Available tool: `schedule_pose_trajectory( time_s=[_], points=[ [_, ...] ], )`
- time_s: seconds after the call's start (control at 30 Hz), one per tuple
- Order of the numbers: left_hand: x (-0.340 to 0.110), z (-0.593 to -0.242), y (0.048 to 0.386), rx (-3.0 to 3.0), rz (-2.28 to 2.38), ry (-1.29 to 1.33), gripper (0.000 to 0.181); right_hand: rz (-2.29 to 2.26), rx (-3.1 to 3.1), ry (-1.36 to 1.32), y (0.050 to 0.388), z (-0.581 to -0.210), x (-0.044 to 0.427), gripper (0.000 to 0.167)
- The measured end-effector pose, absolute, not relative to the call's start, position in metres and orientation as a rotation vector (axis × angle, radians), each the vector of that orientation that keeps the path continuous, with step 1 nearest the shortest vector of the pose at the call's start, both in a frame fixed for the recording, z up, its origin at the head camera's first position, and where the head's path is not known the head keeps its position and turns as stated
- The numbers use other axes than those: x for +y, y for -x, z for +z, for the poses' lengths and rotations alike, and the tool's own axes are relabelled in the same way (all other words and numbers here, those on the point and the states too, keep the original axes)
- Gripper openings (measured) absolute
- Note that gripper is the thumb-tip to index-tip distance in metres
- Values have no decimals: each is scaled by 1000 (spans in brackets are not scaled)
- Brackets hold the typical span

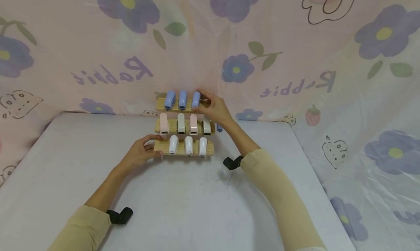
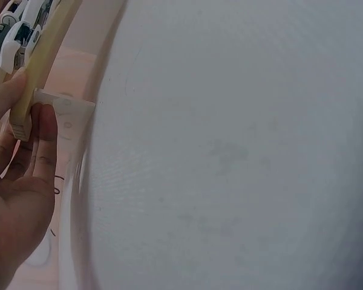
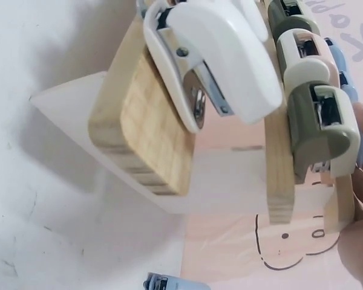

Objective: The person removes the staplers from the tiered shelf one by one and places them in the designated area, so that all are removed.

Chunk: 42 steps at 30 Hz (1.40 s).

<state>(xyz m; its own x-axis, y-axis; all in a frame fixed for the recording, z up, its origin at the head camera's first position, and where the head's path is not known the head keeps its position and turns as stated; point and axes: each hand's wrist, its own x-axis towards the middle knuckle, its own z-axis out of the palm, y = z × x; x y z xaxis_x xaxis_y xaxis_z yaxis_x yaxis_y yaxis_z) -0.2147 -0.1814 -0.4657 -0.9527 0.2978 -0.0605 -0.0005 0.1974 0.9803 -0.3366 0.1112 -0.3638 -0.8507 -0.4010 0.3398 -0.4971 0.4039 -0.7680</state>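
A three-tier display rack [image 1: 159, 145] of pale wooden boards on white side supports stands toward the back of the table. My left hand [image 1: 139, 152] grips the left end of its lowest board [image 2: 47, 57], thumb on one face and fingers on the other. On the top board my right hand [image 1: 214, 107] pinches the rightmost blue stapler [image 1: 196, 99] between thumb and fingers. Two more blue staplers [image 1: 182, 99] sit to its left. Pink and green staplers [image 1: 181, 123] alternate along the middle tier. Three white staplers [image 1: 188, 145] line the lowest one.
Another blue stapler [image 3: 176, 283] lies on the white tabletop [image 1: 183, 203], right of the rack and partly hidden in the head view. A flowered curtain [image 1: 197, 50] hangs close behind. Black curved pieces [image 1: 120, 216] stick out at both wrists.
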Motion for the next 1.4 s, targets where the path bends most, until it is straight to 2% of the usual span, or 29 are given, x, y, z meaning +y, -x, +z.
schedule_pose_trajectory(
  time_s=[0.63, 1.4],
  points=[
    [-183, -464, 215, 2279, 1806, -279, 62, 1642, -2457, -863, 332, -363, 124, 72],
    [-183, -463, 216, 2280, 1787, -302, 62, 1459, -2495, -795, 336, -360, 159, 72]
  ],
)
